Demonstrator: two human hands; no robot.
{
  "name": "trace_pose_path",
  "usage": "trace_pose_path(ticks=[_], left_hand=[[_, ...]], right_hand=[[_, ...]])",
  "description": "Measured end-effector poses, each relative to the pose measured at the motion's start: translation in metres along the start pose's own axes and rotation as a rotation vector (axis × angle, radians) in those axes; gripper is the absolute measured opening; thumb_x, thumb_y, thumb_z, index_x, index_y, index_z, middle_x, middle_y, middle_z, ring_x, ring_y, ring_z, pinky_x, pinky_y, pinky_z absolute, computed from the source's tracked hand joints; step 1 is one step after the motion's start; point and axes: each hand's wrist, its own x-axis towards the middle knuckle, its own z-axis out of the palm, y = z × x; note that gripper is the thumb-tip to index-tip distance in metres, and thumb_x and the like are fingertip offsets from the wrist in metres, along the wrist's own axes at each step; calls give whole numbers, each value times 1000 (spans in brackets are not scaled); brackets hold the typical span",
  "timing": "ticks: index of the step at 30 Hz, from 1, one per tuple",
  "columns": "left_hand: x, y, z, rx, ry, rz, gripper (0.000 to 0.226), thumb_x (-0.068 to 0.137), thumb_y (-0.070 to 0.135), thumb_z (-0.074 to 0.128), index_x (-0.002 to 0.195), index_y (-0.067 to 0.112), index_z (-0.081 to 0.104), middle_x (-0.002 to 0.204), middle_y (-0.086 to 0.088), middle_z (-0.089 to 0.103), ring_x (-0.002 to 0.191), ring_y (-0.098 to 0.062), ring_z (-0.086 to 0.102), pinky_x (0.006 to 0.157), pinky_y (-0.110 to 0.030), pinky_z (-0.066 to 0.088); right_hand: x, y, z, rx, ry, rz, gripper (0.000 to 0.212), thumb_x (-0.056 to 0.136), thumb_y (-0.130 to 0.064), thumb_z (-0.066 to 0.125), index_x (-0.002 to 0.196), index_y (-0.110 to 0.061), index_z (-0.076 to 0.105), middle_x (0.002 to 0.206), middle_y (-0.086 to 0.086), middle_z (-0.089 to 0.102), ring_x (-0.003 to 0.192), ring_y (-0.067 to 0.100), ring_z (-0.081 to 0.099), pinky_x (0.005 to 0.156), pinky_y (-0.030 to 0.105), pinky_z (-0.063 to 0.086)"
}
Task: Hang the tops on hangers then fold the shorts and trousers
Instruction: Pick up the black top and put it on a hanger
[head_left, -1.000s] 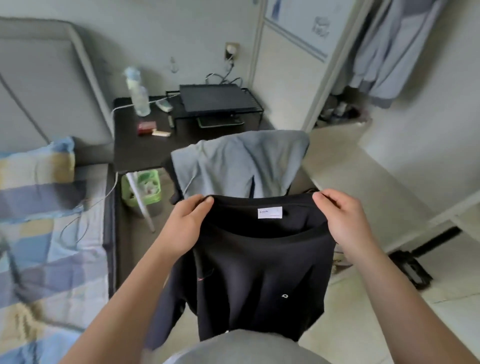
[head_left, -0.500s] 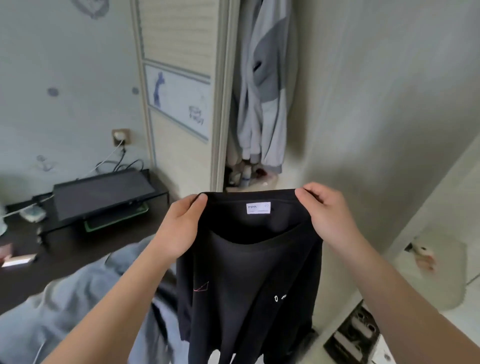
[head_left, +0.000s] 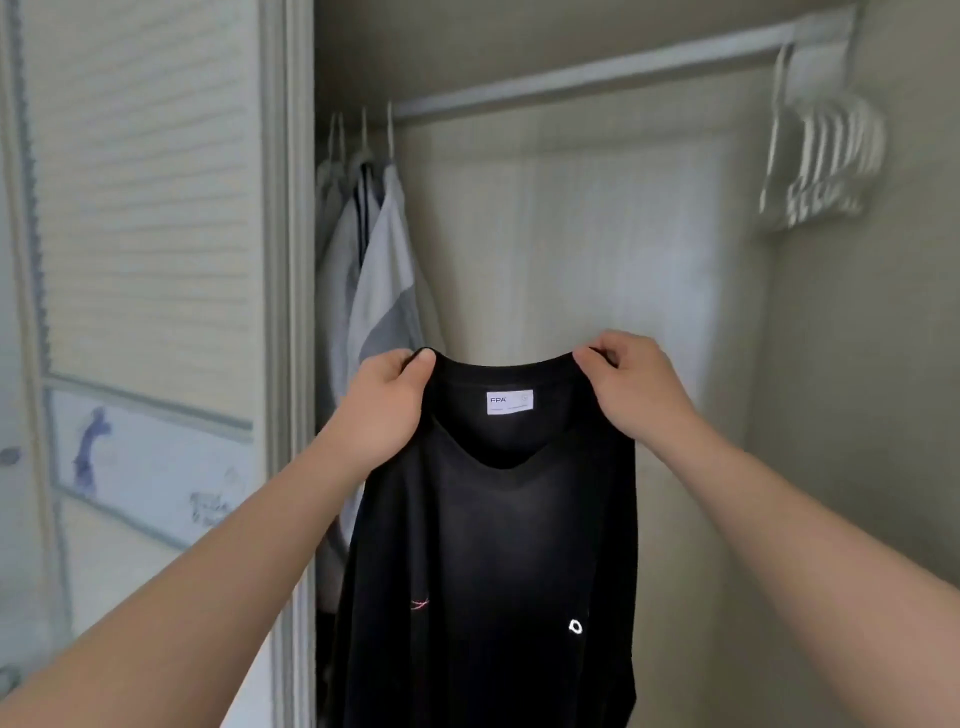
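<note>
Black top held up by both hands before an open wardrobe.

Head view: the black top (head_left: 488, 545) is pinched at its collar by the left hand (head_left: 387, 410) and the right hand (head_left: 636, 387) and hangs below the rail (head_left: 587, 78), between hung grey garments (head_left: 374, 291) and bare white hangers (head_left: 826, 161).

You're facing bare rail (head_left: 587, 78) mid-closet; hung garments (head_left: 382, 270) crowding left end, white hangers (head_left: 826, 161) bunching right, black top (head_left: 493, 545) blocking low centre.
</note>
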Motion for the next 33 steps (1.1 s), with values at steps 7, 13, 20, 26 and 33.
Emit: trace_pose_path(ticks=[7,13,20,26,33], left_hand=[[151,57,15,-47,-68,199,35,105,35,44,83,10,55,77,-8,49,72,-22,48,71,-36,40],[231,110,42,-90,-103,282,32,105,32,44,80,13,48,76,-8,45,69,-20,46,66,-32,35],[271,168,85,-129,-170,276,26,103,27,44,83,10,46,83,-9,46,77,-25,47,71,-34,36],[278,189,126,49,-176,322,28,106,30,44,103,5,54,91,-9,52,92,-30,53,82,-31,40],[285,180,136,122,-154,316,33,105,30,44,115,1,56,100,-9,55,97,-34,56,80,-31,40]], right_hand=[[114,-31,-42,-357,141,-9,28,101,-29,51,77,-16,59,70,-2,58,65,13,54,52,22,35],[174,-57,-72,-949,157,-83,26,103,-31,44,91,-13,58,92,6,63,81,29,57,65,35,42],[214,-64,-112,-1607,236,-97,26,94,-16,50,117,-19,61,122,8,51,119,31,43,99,45,30],[232,-58,-150,-1699,430,108,43,92,-21,45,135,-19,50,134,11,46,125,32,40,105,45,27],[241,-42,-172,-1634,457,217,43,96,-12,44,138,-16,52,138,11,49,128,32,44,101,39,34]])
